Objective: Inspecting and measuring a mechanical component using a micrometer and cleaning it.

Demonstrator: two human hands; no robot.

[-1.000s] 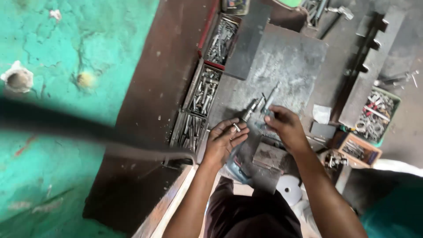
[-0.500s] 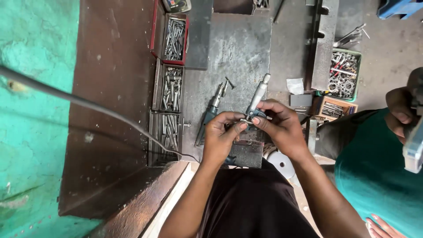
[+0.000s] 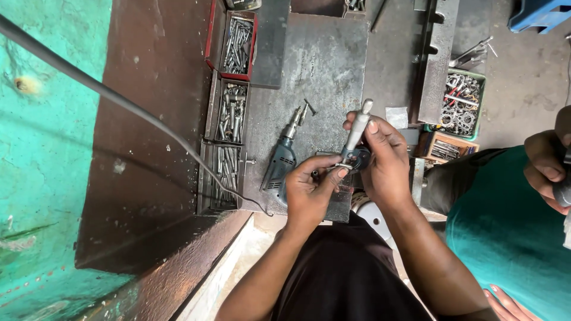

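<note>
**A:** What do you see in the hands?

**B:** I see 2 bare hands meeting over a grey metal bench plate (image 3: 321,65). The right hand (image 3: 386,157) is closed around a small hand tool (image 3: 357,139) with a pale metal handle and a dark round head. The handle sticks up and away from me past the fingertips; the head sits low, just between the 2 hands. The left hand (image 3: 309,190) is curled, with thumb and forefinger pinched at the tool's head. I cannot tell whether they grip a separate small part there.

**A:** What lies near them?

**B:** 1 blue-grey electric drill (image 3: 282,160) lies flat on the plate, just left of the left hand, its chuck pointing away from me. 1 dark cable (image 3: 119,98) runs from the far left across the brown bench surface (image 3: 154,148) towards the drill.

**A:** And containers?

**B:** I count 3 narrow trays of metal bits in a column left of the plate: 1 red tray (image 3: 235,38) farthest away, then 2 grey trays (image 3: 229,137) nearer. On the right, well apart from the hands, I count 1 green bin (image 3: 461,104) of metal pieces and 1 small wooden box (image 3: 449,148).

**A:** Anyone else?

**B:** 1 other person in a teal shirt (image 3: 511,226) stands at the right edge; that person's hand (image 3: 547,166) holds something dark that I cannot make out.
</note>
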